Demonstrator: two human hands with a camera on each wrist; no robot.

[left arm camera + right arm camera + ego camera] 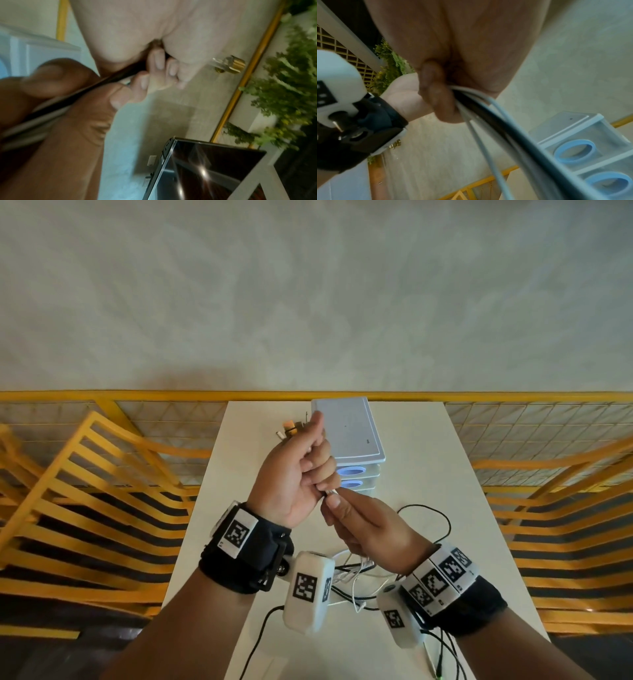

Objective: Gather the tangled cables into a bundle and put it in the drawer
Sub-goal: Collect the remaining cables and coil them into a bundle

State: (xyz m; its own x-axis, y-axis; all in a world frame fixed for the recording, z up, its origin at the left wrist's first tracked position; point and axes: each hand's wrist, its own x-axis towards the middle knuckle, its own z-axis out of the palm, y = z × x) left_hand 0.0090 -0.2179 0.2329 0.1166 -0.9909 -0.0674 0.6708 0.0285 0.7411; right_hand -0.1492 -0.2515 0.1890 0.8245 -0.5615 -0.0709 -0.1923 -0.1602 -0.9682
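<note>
My left hand (pixel 317 470) is raised above the table as a fist and grips several cable strands (pixel 109 83). Just below it, my right hand (pixel 333 500) pinches the same black and white cables (pixel 481 113), which run out under its palm. The rest of the tangled cables (pixel 356 577) lies on the white table (pixel 428 474) beneath my wrists, with a black loop (pixel 442 518) trailing to the right. Behind my hands stands the pale drawer unit (pixel 349 429), its drawers with blue ring handles (pixel 352 472) closed.
Small gold and white items (pixel 289 429) lie at the table's back left, beside the drawer unit. A yellow railing (pixel 137 396) and slatted yellow frames flank the narrow table. More black cables (pixel 445 655) hang off the near right edge. A dark glossy screen (pixel 205 169) shows in the left wrist view.
</note>
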